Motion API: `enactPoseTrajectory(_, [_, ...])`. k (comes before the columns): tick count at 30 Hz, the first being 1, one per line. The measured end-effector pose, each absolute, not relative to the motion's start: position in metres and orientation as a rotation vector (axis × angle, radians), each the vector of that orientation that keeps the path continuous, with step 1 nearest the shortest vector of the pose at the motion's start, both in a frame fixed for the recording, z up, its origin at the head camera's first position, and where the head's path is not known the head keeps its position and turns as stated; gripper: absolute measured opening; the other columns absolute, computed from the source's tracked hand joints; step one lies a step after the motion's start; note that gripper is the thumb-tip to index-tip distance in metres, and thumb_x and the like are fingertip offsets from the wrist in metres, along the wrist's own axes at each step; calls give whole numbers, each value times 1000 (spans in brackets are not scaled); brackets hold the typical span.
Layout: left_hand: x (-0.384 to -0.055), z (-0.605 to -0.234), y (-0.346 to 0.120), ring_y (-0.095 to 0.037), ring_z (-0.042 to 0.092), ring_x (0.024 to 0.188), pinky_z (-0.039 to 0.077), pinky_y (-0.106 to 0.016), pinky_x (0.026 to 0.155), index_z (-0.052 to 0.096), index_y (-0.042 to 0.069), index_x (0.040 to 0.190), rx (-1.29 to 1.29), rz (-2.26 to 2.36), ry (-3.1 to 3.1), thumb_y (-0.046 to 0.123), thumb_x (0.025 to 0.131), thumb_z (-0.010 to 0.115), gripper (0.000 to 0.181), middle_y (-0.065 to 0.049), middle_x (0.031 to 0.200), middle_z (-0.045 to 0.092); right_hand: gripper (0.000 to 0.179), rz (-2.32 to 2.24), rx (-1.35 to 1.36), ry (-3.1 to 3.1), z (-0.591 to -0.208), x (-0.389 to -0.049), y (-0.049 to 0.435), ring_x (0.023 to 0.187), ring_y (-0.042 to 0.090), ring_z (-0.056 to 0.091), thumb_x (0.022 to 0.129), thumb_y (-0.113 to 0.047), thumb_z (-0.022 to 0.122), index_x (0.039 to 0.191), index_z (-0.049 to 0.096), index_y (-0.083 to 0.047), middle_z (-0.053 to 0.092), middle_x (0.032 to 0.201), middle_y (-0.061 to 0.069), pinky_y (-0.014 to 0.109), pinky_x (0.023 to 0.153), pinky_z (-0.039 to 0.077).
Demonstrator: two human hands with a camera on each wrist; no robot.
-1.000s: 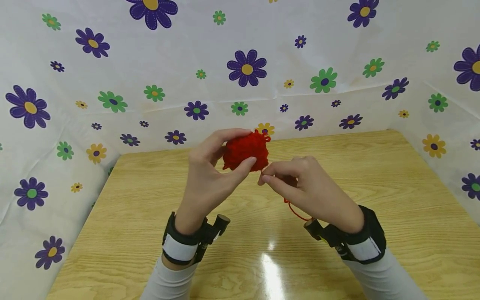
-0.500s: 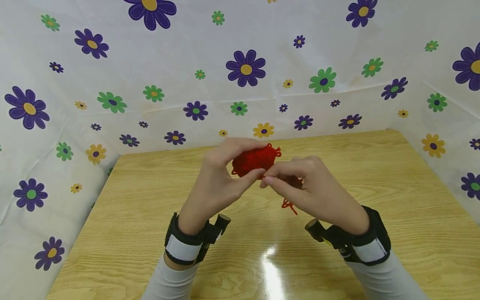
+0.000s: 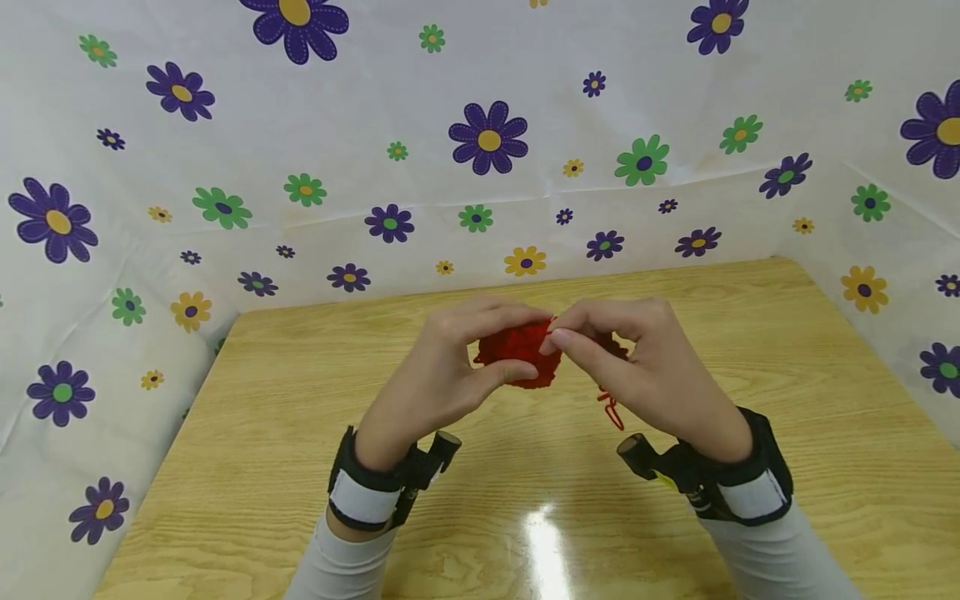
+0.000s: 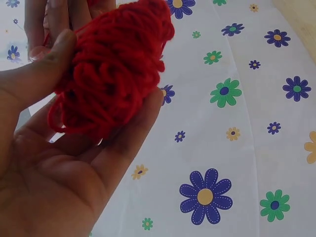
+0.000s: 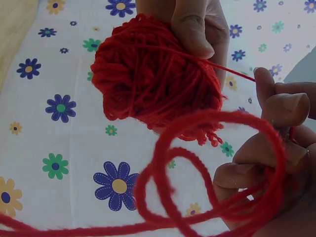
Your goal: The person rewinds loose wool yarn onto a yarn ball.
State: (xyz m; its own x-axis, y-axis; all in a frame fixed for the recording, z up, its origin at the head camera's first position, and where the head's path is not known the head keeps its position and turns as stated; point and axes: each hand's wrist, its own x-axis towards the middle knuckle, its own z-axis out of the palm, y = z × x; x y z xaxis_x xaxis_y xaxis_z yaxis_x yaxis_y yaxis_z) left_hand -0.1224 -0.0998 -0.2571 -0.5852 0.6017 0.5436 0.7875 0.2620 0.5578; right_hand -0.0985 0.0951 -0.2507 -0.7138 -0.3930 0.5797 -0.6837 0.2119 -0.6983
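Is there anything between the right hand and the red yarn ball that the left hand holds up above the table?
Nothing visible. The left hand grips the red yarn ball between thumb and fingers, and the right hand is right beside it, pinching the loose strand that runs taut to the ball. Only slack loops of that yarn hang below the right hand.

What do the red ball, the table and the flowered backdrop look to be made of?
Red ball: wound yarn, probably wool or acrylic; fuzzy twisted strands, matte. Table: wood or wood-look laminate; pale grain lines, glossy with a light glare. Backdrop: thin plastic or coated sheet, likely; printed flowers, creases, slight sheen.
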Motion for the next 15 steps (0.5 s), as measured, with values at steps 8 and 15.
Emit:
enactPoseTrajectory(8, [-119, -257, -98, -13, 55, 89, 48, -23, 72, 54, -1, 115, -1342, -1211, -2371, -1, 69, 73, 50, -7, 106, 60, 9, 1462, 994, -2255, -251, -98, 94, 42, 7, 39, 83, 1, 57, 83, 64, -5, 58, 67, 0, 24, 39, 32])
enactPoseTrajectory(15, [-116, -254, -100, -13, 56, 89, 48, -24, 75, 47, -3, 118, -1411, -1285, -2426, -6, 70, 68, 52, -9, 108, 57, 8, 1420, 972, -2243, -253, -100, 94, 51, 8, 41, 84, -2, 57, 82, 64, -7, 53, 63, -2, 24, 42, 32])
